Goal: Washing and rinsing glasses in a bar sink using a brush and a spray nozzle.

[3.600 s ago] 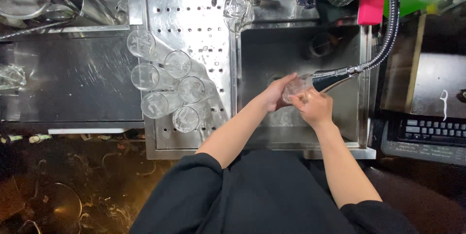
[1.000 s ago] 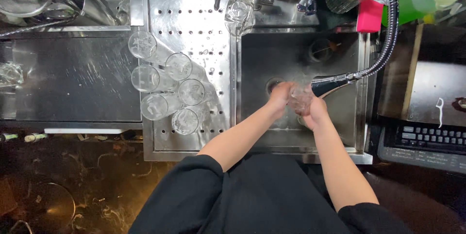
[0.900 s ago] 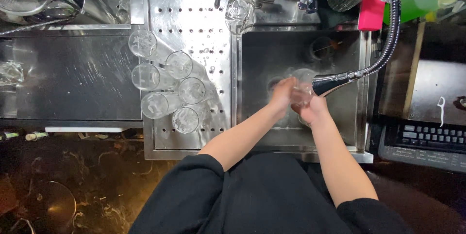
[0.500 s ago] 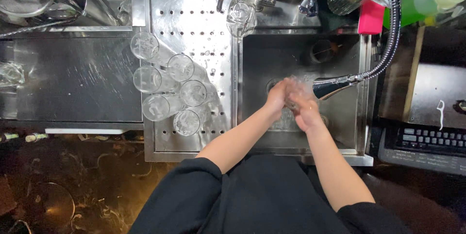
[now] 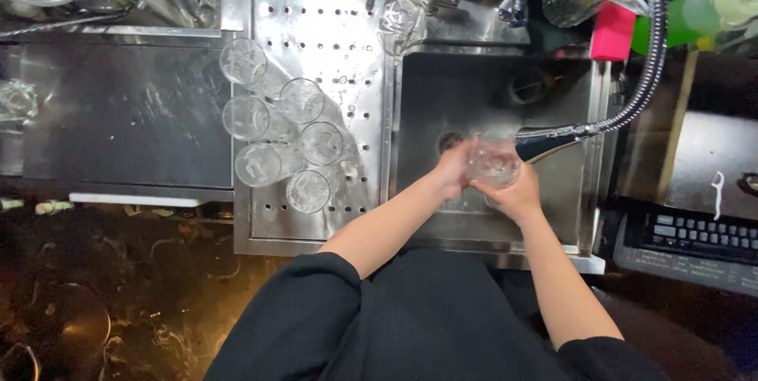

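Head view looks straight down on a steel sink (image 5: 418, 112) where both hands meet over the basin. The left hand (image 5: 452, 169) and the right hand (image 5: 517, 191) are closed around a clear glass (image 5: 491, 161), the left cupping its near side and the right wrapped under and behind it, so the glass sits clamped between them, held above the basin floor near the drain. The black nozzle of a flexible spray hose (image 5: 553, 141) points at the glass from the right, just beside its rim; whether water runs cannot be told. As a judgement of progress: six clear glasses (image 5: 300, 101) already stand mouth-down in a loose cluster on the perforated drainboard (image 5: 316, 2) to the left of the basin, touching or nearly touching one another, which suggests that most of the washing is done, while the glass in hand is not yet set among them. Another glass (image 5: 401, 16) stands at the back by the tap. A keyboard (image 5: 695, 231) lies well apart on the right.
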